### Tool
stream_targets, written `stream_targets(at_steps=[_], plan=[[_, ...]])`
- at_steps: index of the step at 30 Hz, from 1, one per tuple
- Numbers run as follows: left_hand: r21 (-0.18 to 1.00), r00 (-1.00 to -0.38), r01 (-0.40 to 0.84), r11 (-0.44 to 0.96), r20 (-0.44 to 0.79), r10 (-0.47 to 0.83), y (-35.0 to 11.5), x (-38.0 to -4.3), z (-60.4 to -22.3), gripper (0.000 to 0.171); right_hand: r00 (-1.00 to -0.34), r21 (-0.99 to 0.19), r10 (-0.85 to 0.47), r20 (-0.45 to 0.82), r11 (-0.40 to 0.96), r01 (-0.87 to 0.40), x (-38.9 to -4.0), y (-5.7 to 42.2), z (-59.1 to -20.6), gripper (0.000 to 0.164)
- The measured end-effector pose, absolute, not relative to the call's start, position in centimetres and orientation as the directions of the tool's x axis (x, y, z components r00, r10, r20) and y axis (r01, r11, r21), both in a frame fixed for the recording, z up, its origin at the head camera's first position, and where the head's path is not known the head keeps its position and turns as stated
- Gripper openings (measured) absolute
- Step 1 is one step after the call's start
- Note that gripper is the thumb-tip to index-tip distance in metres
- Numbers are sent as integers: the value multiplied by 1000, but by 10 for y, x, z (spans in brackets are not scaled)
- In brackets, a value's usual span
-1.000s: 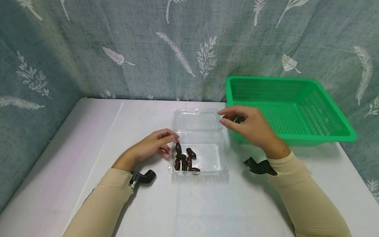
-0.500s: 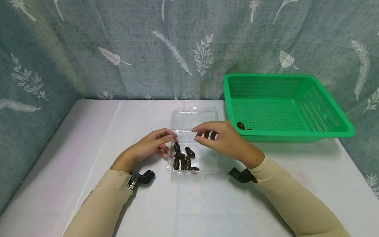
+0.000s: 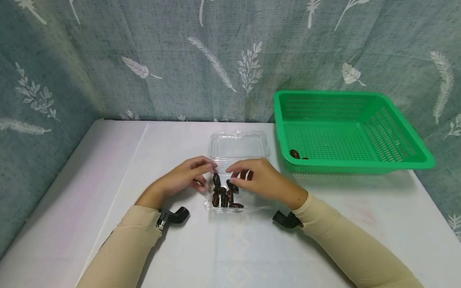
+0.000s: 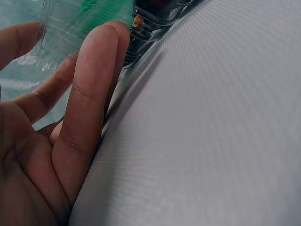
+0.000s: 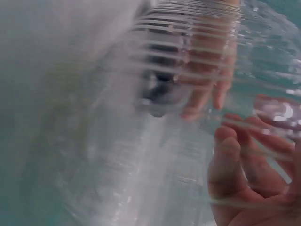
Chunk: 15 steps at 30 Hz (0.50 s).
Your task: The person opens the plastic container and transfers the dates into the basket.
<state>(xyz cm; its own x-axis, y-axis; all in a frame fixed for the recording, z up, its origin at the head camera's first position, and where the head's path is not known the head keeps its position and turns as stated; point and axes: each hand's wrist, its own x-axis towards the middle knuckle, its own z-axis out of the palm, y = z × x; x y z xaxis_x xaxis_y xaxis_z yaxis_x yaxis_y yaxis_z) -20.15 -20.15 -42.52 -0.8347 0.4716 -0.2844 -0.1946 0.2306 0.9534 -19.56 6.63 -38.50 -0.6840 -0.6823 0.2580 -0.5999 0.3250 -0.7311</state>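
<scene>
The green basket (image 3: 354, 165) covered the far right corner of the table (image 3: 234, 248), and its near rim hid all but a sliver of a dark piece (image 3: 305, 159). Near the table's middle, the right hand (image 3: 261, 180) screened part of the clear container (image 3: 252, 202) and of one date (image 3: 234, 187). The right wrist view blurred the clustered dates (image 5: 162, 87) beyond counting; the head view's bottom cut off both sleeves (image 3: 122, 244).

A fabric-screened tabletop corner, room type unclear: leaf-print curtain (image 3: 162, 52) across the upper frame, white-covered table (image 3: 90, 200) below.
</scene>
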Motion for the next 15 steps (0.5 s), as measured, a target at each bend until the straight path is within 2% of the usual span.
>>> stream_targets(at_steps=[6,15], plan=[[954,-830,-197,227,-286,478,-203,-201,-426,44,-670,-707,-715,200,368,-604,-196,64,-391,24],[955,-830,-197,221,-283,482,-202,-201,-423,45,-685,-671,-721,109,454,-586,-198,63,-396,25]])
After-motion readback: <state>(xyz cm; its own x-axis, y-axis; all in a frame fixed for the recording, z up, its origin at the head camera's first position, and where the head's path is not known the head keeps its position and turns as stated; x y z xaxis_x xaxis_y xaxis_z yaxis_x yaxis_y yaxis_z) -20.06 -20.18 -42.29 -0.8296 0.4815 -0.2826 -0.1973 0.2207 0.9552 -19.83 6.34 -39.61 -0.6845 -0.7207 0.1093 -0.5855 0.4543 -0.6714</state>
